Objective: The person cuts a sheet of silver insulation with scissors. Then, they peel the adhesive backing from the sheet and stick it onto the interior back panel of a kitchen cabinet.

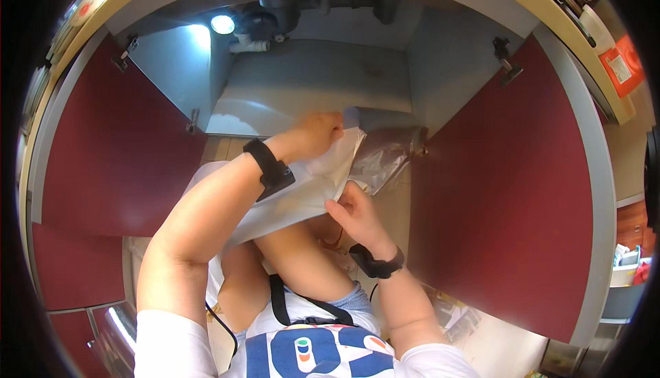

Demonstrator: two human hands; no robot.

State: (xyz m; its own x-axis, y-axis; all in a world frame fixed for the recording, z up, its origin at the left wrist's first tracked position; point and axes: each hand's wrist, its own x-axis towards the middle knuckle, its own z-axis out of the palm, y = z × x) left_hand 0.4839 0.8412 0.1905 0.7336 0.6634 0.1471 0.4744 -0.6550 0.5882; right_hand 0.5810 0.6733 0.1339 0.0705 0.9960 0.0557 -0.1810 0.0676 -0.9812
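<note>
A whitish translucent plastic sheet [289,203] stretches across my lap in front of an open cabinet. My left hand [317,136], a little blurred, is closed on its far part, near the cabinet's front edge. Closer to me, my right hand [359,218] pinches the sheet's right edge between thumb and fingers. Just beyond my hands lies crinkled clear plastic [385,154], reaching from the cabinet floor down over its front edge. Whether it joins the sheet I cannot tell. Each wrist wears a black band, the left one with a dark box on it.
Two dark red cabinet doors stand open, the left door [117,144] and the right door [509,199]. Inside, a lit round lamp [223,25] shines beside a white pipe fitting [251,46] and dark pipes. The grey cabinet floor [309,82] is behind my hands. A counter edge runs overhead.
</note>
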